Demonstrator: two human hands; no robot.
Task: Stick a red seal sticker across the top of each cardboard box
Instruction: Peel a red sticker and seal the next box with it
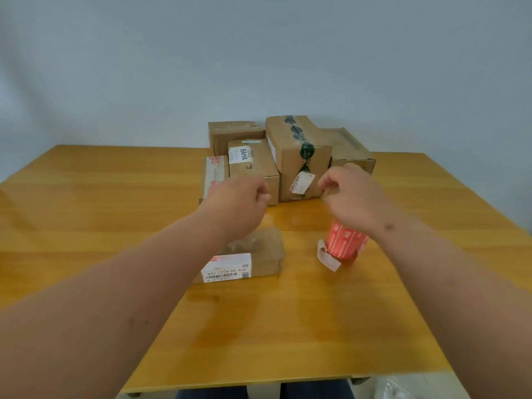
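Red sticker roll [347, 243] is half hidden by the right hand [352, 197]; both hands' curled fingers are blurred, including the left hand [239, 201], so any hold cannot be told.

The stack of boxes [288, 156] stands at the far middle of the tabletop [100, 197] and blocks the way to the wall there. To the left and right of the stack the tabletop is bare. Nearer, a flat box [253, 254] and a red roll [345, 240] lie apart, with an open gap between them. The near tabletop is free.
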